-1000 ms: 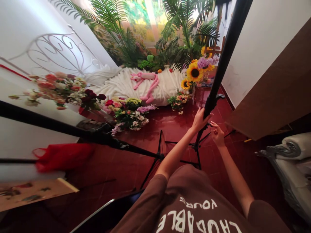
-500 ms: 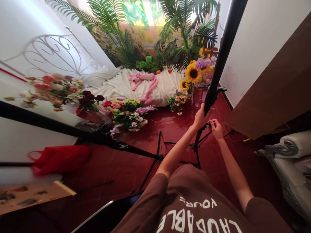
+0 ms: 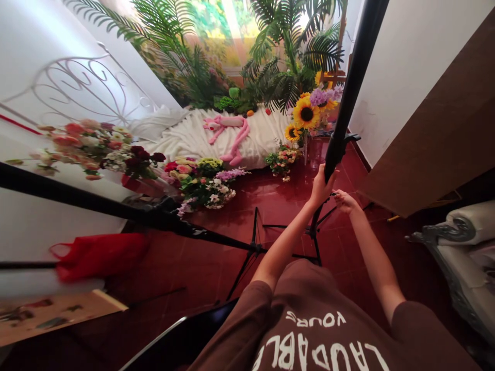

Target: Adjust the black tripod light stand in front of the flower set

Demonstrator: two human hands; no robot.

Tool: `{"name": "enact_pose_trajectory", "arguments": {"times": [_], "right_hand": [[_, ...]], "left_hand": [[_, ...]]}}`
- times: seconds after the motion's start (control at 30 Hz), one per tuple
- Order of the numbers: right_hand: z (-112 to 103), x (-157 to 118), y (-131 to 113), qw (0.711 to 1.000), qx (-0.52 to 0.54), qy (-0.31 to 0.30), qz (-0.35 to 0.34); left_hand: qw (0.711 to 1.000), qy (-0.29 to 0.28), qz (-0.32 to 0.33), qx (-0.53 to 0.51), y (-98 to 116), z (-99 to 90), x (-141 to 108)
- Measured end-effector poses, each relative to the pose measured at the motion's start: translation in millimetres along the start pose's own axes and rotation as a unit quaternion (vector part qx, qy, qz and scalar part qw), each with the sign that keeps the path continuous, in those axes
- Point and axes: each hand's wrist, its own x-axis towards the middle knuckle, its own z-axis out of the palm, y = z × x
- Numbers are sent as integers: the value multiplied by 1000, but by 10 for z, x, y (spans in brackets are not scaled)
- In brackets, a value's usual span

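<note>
My left hand [image 3: 322,186] is wrapped round the pole of a black tripod light stand [image 3: 358,72], below its upper collar. Just to the right, my right hand [image 3: 345,201] pinches a small dark locking knob [image 3: 333,195] on the side of the same stand, below my left hand. The stand leans up toward the top right, and its spread legs [image 3: 314,232] rest on the red tiled floor. How far the knob is turned cannot be made out.
A second black stand [image 3: 154,219] slants across the left. Flower bunches [image 3: 211,188], a pink plush toy [image 3: 235,129] on a white-draped bed [image 3: 174,139], and sunflowers [image 3: 306,114] lie ahead. A red bag [image 3: 96,255] is at left, an ornate sofa [image 3: 456,257] at right.
My right hand has rotated at the wrist beside the knob, its fingers now turned more sideways. My left hand keeps its grip on the pole; the view has shifted slightly.
</note>
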Motion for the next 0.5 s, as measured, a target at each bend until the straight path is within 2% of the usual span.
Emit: {"name": "enact_pose_trajectory", "arguments": {"times": [0.13,0.37,0.5], "right_hand": [[10,6,2,993,112,22,16],[43,11,64,985,172,26,12],[62,-20,89,976,217,18,20]], "left_hand": [[1000,2,-16,7,-64,25,-53],[998,-37,-37,19,-408,14,-430],[997,-44,-23,57,-486,-90,-618]]}}
